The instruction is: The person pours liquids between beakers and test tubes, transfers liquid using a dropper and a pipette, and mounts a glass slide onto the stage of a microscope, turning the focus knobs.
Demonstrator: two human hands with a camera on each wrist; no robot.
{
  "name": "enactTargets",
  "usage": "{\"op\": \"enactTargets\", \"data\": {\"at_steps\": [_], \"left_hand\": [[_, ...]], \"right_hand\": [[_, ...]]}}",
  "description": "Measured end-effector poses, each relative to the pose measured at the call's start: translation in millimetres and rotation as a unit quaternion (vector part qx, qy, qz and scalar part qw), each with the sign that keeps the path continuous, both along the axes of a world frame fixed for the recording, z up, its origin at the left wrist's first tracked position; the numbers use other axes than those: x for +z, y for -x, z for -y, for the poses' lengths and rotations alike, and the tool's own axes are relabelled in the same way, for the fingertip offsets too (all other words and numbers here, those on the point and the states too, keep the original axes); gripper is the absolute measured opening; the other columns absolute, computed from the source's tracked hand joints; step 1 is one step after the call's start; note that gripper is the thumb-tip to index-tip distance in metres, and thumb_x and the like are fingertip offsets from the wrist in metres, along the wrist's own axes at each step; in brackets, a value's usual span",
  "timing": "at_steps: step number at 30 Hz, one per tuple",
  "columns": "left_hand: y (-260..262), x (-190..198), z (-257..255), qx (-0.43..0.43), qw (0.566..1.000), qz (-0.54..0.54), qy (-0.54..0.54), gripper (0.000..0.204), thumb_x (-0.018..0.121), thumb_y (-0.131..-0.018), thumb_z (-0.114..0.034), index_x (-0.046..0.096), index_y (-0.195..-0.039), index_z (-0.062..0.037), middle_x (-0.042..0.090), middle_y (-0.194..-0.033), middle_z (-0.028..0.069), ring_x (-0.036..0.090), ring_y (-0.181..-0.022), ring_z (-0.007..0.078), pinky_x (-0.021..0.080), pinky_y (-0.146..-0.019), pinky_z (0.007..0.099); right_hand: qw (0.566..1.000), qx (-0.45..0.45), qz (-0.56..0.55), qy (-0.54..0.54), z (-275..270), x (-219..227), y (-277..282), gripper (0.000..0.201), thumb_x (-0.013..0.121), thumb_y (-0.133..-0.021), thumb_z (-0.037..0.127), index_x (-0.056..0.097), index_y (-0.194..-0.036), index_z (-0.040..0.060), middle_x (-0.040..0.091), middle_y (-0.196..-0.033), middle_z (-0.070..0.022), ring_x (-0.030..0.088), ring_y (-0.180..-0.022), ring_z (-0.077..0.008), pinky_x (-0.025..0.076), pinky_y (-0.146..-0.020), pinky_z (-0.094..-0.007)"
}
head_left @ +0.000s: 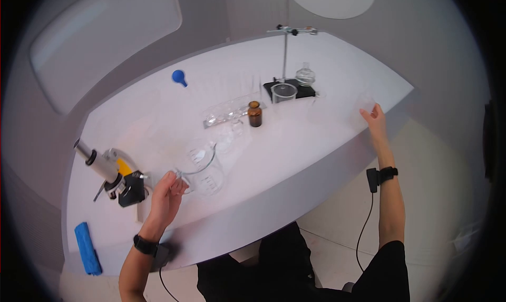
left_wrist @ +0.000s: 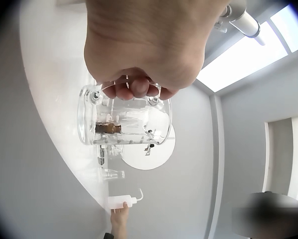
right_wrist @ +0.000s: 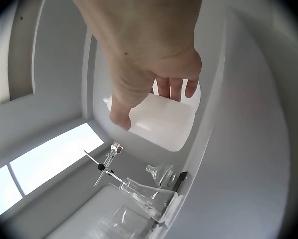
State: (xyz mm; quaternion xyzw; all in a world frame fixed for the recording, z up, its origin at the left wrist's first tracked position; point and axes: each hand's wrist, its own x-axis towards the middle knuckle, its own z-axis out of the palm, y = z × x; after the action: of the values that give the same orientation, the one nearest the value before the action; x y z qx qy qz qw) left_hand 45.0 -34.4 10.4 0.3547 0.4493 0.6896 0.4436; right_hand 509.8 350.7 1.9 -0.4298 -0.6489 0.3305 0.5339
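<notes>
My left hand point(head_left: 166, 196) grips the side handle of a clear glass beaker point(head_left: 212, 182) with printed graduations. In the left wrist view the fingers curl through the handle of the beaker point(left_wrist: 161, 130). At the right end of the table, my right hand point(head_left: 376, 124) holds a white plastic wash bottle point(right_wrist: 161, 122), thumb on one side and fingers on the other. Its bent spout shows in the left wrist view, above the body of the wash bottle point(left_wrist: 120, 201). In the head view the bottle is pale and faint against the table.
Left of the beaker stands a microscope point(head_left: 124, 183), with a folded blue cloth point(head_left: 87, 249) nearer me. Mid-table are a brown bottle point(head_left: 255, 115) and a clear test tube rack point(head_left: 221, 114). Behind stand a retort stand point(head_left: 285, 57), a round flask point(head_left: 305, 76) and a blue rubber bulb point(head_left: 179, 77).
</notes>
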Motion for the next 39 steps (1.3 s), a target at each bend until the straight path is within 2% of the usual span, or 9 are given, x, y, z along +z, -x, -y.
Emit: {"op": "enactTargets", "data": {"at_steps": [4, 6, 9, 15, 22, 24, 33, 36, 39], "left_hand": [[-2, 11, -6, 0.029, 0.999, -0.018, 0.003, 0.034, 0.049, -0.098, -0.027, 0.035, -0.07, -0.0141, 0.028, -0.065, -0.0031, 0.033, -0.068, 0.0137, 0.035, -0.082, 0.0321], [-7, 23, -11, 0.02, 0.999, -0.035, -0.003, 0.035, 0.05, -0.098, -0.028, 0.034, -0.07, -0.0148, 0.027, -0.065, -0.0034, 0.032, -0.068, 0.0131, 0.036, -0.08, 0.0314], [-11, 45, -20, 0.008, 0.999, -0.042, -0.014, 0.035, 0.051, -0.097, -0.029, 0.034, -0.069, -0.0155, 0.027, -0.064, -0.0037, 0.032, -0.066, 0.0128, 0.036, -0.078, 0.0307], [-11, 81, -44, -0.024, 0.998, -0.044, -0.045, 0.039, 0.049, -0.098, -0.028, 0.029, -0.067, -0.016, 0.023, -0.061, -0.0037, 0.03, -0.062, 0.0123, 0.036, -0.077, 0.0306], [-14, 116, -67, -0.021, 0.995, -0.062, -0.076, 0.039, 0.046, -0.098, -0.028, 0.026, -0.067, -0.0163, 0.024, -0.059, -0.0034, 0.029, -0.06, 0.0114, 0.037, -0.076, 0.0312], [-11, 123, -70, -0.015, 0.995, -0.048, -0.089, 0.04, 0.046, -0.098, -0.027, 0.025, -0.066, -0.0166, 0.023, -0.059, -0.0034, 0.03, -0.059, 0.0113, 0.037, -0.075, 0.0311], [-7, 139, -84, -0.006, 0.993, -0.033, -0.114, 0.039, 0.047, -0.097, -0.025, 0.025, -0.066, -0.016, 0.023, -0.059, -0.0031, 0.03, -0.058, 0.0117, 0.037, -0.071, 0.0299], [-8, 140, -86, -0.002, 0.993, -0.025, -0.113, 0.039, 0.048, -0.097, -0.025, 0.025, -0.066, -0.0158, 0.024, -0.059, -0.0029, 0.03, -0.058, 0.0119, 0.037, -0.07, 0.03], [-1, 141, -85, -0.011, 0.993, -0.011, -0.116, 0.039, 0.049, -0.096, -0.025, 0.026, -0.066, -0.0158, 0.024, -0.059, -0.0027, 0.03, -0.059, 0.0121, 0.037, -0.07, 0.0303]], "right_hand": [[0.994, 0.053, -0.084, -0.05, 19, 14, 25, 0.048, 0.067, -0.088, 0.021, 0.049, -0.128, 0.0024, 0.062, -0.112, -0.0096, 0.061, -0.101, -0.0171, 0.047, -0.087, -0.0311], [0.969, 0.151, -0.196, -0.001, 42, 29, 43, 0.054, 0.064, -0.089, 0.029, 0.045, -0.132, 0.0031, 0.06, -0.116, -0.0118, 0.062, -0.1, -0.0213, 0.05, -0.086, -0.034], [0.942, 0.292, -0.164, -0.022, 50, 32, 57, 0.063, 0.062, -0.088, 0.04, 0.042, -0.134, 0.0021, 0.058, -0.119, -0.0133, 0.063, -0.099, -0.0238, 0.053, -0.082, -0.0363], [0.887, 0.411, -0.208, 0.025, 112, 55, 128, 0.069, 0.06, -0.087, 0.047, 0.043, -0.133, -0.0008, 0.06, -0.116, -0.0145, 0.064, -0.096, -0.0215, 0.054, -0.073, -0.0327], [0.875, 0.447, -0.186, 0.025, 146, 77, 180, 0.069, 0.064, -0.085, 0.045, 0.043, -0.133, 0.0001, 0.061, -0.114, -0.0129, 0.065, -0.093, -0.0199, 0.053, -0.077, -0.0328], [0.903, 0.402, -0.149, 0.026, 153, 88, 191, 0.076, 0.062, -0.084, 0.058, 0.046, -0.13, -0.0003, 0.061, -0.113, -0.014, 0.064, -0.091, -0.0187, 0.053, -0.075, -0.0324], [0.894, 0.426, -0.137, 0.022, 152, 96, 213, 0.079, 0.068, -0.08, 0.061, 0.047, -0.128, 0.0015, 0.062, -0.112, -0.0124, 0.064, -0.092, -0.0174, 0.053, -0.079, -0.0326], [0.865, 0.469, -0.176, 0.027, 145, 89, 217, 0.066, 0.073, -0.085, 0.046, 0.051, -0.13, 0.0032, 0.061, -0.112, -0.0057, 0.059, -0.1, -0.0124, 0.047, -0.089, -0.0289], [0.873, 0.46, -0.157, 0.045, 150, 98, 220, 0.066, 0.073, -0.085, 0.048, 0.052, -0.128, 0.0032, 0.061, -0.111, -0.0042, 0.056, -0.102, -0.0105, 0.046, -0.089, -0.0279]]}}
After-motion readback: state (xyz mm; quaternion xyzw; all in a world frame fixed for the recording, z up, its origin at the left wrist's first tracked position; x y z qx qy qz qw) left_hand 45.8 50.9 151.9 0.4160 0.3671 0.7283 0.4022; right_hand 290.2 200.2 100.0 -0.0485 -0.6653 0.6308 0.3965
